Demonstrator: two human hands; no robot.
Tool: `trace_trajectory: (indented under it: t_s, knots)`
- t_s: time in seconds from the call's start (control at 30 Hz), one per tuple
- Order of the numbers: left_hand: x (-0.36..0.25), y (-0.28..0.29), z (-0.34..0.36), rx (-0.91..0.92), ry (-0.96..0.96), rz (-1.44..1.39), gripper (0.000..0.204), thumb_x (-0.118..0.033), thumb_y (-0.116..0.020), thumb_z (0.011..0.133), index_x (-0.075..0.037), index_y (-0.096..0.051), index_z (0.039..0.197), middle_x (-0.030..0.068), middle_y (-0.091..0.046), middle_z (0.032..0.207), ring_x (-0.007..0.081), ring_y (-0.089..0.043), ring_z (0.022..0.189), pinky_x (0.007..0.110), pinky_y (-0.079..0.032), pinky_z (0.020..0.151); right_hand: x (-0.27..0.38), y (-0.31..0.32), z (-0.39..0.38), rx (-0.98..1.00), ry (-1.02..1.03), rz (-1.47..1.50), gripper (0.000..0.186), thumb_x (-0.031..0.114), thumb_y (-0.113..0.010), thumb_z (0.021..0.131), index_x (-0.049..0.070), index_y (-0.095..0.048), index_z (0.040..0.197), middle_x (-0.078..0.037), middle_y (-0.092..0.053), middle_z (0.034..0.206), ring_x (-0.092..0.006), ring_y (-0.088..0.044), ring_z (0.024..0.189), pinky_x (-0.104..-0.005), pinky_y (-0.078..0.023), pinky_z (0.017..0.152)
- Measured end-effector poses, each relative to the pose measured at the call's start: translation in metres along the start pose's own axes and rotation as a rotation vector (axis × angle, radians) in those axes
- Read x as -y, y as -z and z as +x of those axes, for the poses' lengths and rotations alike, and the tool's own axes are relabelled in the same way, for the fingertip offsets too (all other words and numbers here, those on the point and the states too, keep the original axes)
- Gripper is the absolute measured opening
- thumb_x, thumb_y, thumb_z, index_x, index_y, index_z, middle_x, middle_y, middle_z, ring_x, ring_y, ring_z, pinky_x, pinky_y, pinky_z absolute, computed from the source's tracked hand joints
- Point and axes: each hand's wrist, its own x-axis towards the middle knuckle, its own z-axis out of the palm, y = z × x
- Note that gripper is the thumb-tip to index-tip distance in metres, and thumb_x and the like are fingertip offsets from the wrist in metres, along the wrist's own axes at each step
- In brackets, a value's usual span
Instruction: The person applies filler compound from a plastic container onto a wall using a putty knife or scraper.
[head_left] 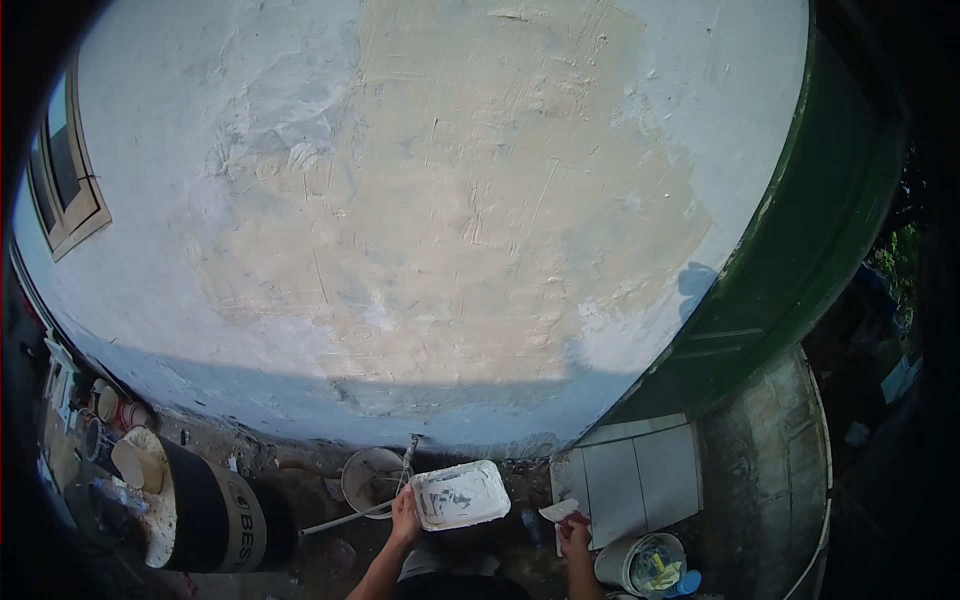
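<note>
My left hand [404, 517] is closed on the left rim of a shallow rectangular tray [462, 495]. White paste coats the tray, with darker bare streaks across its bottom. To the right, my right hand [575, 541] grips a putty knife [559, 511] by its red handle; its broad blade looks white and points up and to the left. Tray and putty knife are apart. Ahead stands a pale wall [270, 60] with a wide cream patch of filler [460, 230], ridged with trowel marks. Neither hand touches the wall.
A black drum [205, 505] lies or stands at the lower left. Behind the tray is a white bucket [372, 478]; another bucket [612, 565], filled with odds and ends, stands by my right hand. Pale tiles [615, 485] adjoin a green door [760, 270]. A window [68, 180] is far left.
</note>
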Motion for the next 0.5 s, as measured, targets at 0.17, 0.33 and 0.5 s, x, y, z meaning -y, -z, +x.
trace_trajectory:
  t_s: [0.17, 0.33, 0.5]
  knots:
    - [-0.050, 0.014, -0.017, -0.138, -0.170, 0.050, 0.046, -0.036, -0.034, 0.105, 0.001, -0.056, 0.120, 0.0036, -0.062, 0.104, 0.0098, -0.055, 0.093, 0.026, -0.046, 0.085, 0.067, -0.146, -0.104, 0.472, 0.142, -0.123, 0.030, 0.011, -0.064, 0.082, 0.013, -0.058, 0.111, -0.001, -0.062, 0.105, -0.0172, -0.059, 0.097, -0.0315, -0.049, 0.074]
    - [-0.082, 0.060, -0.059, -0.295, -0.307, 0.063, 0.050, -0.037, -0.034, 0.104, 0.001, -0.049, 0.133, 0.0079, -0.059, 0.121, 0.0145, -0.053, 0.111, 0.028, -0.039, 0.098, 0.068, -0.228, -0.204, 0.827, 0.282, -0.354, 0.029, 0.012, -0.062, 0.088, 0.009, -0.057, 0.116, -0.002, -0.063, 0.106, -0.0135, -0.060, 0.093, -0.0290, -0.049, 0.075]
    - [-0.082, 0.145, -0.128, -0.511, -0.394, 0.103, 0.050, -0.037, -0.037, 0.104, 0.001, -0.047, 0.135, 0.0089, -0.055, 0.128, 0.0156, -0.049, 0.118, 0.028, -0.035, 0.103, -0.016, -0.256, -0.301, 1.231, 0.432, -0.622, 0.031, 0.011, -0.059, 0.091, 0.002, -0.055, 0.121, -0.007, -0.063, 0.110, -0.0166, -0.061, 0.097, -0.0291, -0.048, 0.086]
